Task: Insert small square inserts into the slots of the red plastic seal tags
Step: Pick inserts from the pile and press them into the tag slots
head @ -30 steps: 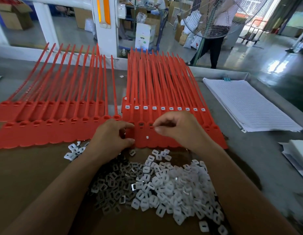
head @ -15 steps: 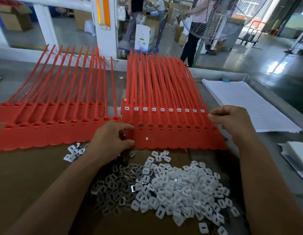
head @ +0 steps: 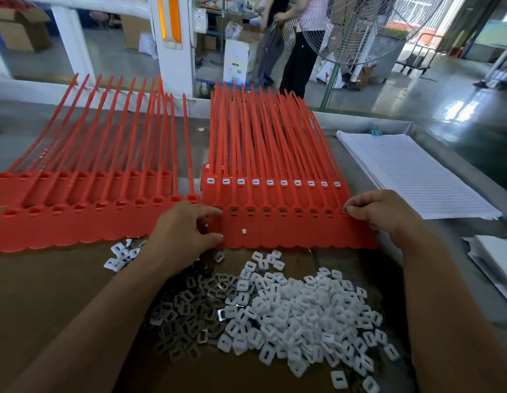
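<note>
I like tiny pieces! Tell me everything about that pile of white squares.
The pile of white squares is a loose heap of small plastic-looking pieces, each with a dark slot; some show shiny metal. It lies on brown cardboard, just in front of the red seal tags. Its left part is in shadow.

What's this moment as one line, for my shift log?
left hand: grips left end of front tag strip | right hand: pinches right end | front slots: empty | back row: inserts fitted | loose inserts: piled nearby

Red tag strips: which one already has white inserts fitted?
The far right strip, behind the near right strip; only its slots show white squares.
</note>
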`<state>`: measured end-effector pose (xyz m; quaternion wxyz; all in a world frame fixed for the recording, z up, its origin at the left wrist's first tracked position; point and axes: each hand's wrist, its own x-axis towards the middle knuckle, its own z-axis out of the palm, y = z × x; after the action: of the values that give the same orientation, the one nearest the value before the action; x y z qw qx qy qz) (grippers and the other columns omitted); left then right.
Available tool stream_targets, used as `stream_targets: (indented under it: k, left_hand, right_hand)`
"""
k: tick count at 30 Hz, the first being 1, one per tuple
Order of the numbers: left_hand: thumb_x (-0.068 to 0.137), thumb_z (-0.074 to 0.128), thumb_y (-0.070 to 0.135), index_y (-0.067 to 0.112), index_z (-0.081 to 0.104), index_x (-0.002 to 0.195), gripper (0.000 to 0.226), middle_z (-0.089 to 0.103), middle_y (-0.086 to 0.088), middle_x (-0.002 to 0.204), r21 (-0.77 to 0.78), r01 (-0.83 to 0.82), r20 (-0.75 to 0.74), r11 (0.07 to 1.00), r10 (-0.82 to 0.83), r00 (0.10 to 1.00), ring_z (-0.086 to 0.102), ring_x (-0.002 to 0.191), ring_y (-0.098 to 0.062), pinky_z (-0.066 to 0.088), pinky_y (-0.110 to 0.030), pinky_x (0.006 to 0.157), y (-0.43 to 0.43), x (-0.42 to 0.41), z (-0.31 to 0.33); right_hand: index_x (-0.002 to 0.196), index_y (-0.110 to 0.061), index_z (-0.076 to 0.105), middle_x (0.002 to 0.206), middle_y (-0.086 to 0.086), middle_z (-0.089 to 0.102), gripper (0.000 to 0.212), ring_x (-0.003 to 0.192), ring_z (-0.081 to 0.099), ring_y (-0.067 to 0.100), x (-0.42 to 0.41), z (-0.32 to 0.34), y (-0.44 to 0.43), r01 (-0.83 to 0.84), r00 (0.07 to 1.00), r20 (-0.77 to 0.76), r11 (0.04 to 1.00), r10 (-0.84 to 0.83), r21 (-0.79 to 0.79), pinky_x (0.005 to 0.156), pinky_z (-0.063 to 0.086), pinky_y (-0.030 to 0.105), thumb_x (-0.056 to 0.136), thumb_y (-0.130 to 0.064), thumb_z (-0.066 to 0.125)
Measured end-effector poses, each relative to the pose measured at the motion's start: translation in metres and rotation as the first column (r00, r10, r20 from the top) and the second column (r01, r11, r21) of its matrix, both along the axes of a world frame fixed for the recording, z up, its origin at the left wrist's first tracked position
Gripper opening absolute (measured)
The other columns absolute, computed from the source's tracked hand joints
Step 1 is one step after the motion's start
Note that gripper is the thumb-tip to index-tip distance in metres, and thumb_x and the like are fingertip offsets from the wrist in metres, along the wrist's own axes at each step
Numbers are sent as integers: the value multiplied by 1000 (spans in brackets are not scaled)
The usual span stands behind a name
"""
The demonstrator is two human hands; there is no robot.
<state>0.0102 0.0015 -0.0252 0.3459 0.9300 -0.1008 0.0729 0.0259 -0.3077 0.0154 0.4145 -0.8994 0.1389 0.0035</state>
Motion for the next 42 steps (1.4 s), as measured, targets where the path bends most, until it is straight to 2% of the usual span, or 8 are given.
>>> stream_targets:
  k: [4, 9, 14, 18, 25, 32, 38, 42]
  left_hand:
    - [72, 75, 26, 29, 61, 115, 46, 42, 23, 78, -3, -9, -11, 1000, 9, 1000, 43, 67, 6, 28, -7, 60, 0, 1, 1]
    - [71, 75, 25, 29, 62, 115, 46, 43, 24, 77, -10, -10, -18, 1000, 10, 1000, 43, 66, 6, 30, -8, 60, -1, 2, 0]
    - [71, 75, 26, 29, 62, 115, 46, 44, 23, 79, -13, -8, -26, 1000, 8, 1000, 44, 67, 5, 33, -16, 63, 0, 2, -1]
    - [71, 75, 27, 30, 61, 115, 46, 47, 15, 83, -5, -10, -30, 1000, 9, 1000, 44, 69, 3, 34, -20, 69, 0, 2, -1]
    - [72, 74, 27, 30, 60, 116, 46, 45, 18, 82, 12, -4, -28, 1000, 4, 1000, 42, 71, 5, 32, -18, 67, 0, 0, 1]
    - [72, 74, 27, 29, 61, 116, 47, 50, 11, 89, 14, -4, -25, 1000, 5, 1000, 44, 73, 2, 33, -19, 74, 0, 1, 0]
    - [72, 74, 27, 29, 61, 116, 47, 49, 12, 87, 25, -9, -18, 1000, 10, 1000, 44, 75, 1, 32, -18, 72, 0, 1, 0]
    - [72, 75, 26, 28, 61, 116, 46, 50, 11, 88, 24, -5, -20, 1000, 6, 1000, 44, 75, 0, 33, -19, 74, -1, 1, 1]
  right_hand:
    - [70, -17, 67, 59, 0, 53, 17, 50, 36, 12, -2, 0, 3, 9, 1000, -9, 1000, -9, -1, 49, 27, 23, 82, -5, 63]
    - [84, -10, 69, 77, 9, 58, 7, 73, 44, 21, -1, -2, 6, 3, 1000, -10, 1000, -3, -13, 52, 29, 23, 82, -5, 64]
    - [82, -9, 67, 67, 1, 56, 7, 59, 43, 10, 1, -4, 7, 22, 1000, -6, 1000, -22, -6, 49, 32, 18, 80, -3, 66]
    - [79, -9, 68, 63, -3, 56, 8, 57, 45, 5, 3, -8, 6, 64, 997, 33, 998, -64, 11, 46, 33, 14, 76, -2, 69]
    - [71, -16, 63, 66, -5, 57, 15, 61, 48, 5, 6, -9, 8, 118, 992, 46, 993, -118, 7, 52, 29, 20, 71, -4, 73]
    - [81, -12, 68, 66, -4, 58, 11, 61, 48, 5, 5, -7, 7, 114, 992, 54, 992, -116, 47, 53, 30, 19, 73, -5, 71]
    - [77, -15, 69, 68, -3, 62, 13, 62, 52, 6, 3, -9, 7, 109, 992, 56, 992, -112, 62, 53, 31, 20, 71, -3, 72]
    - [81, -14, 68, 66, -4, 61, 15, 59, 51, 4, 3, -5, 6, 91, 995, 37, 994, -93, 65, 46, 34, 12, 73, -2, 70]
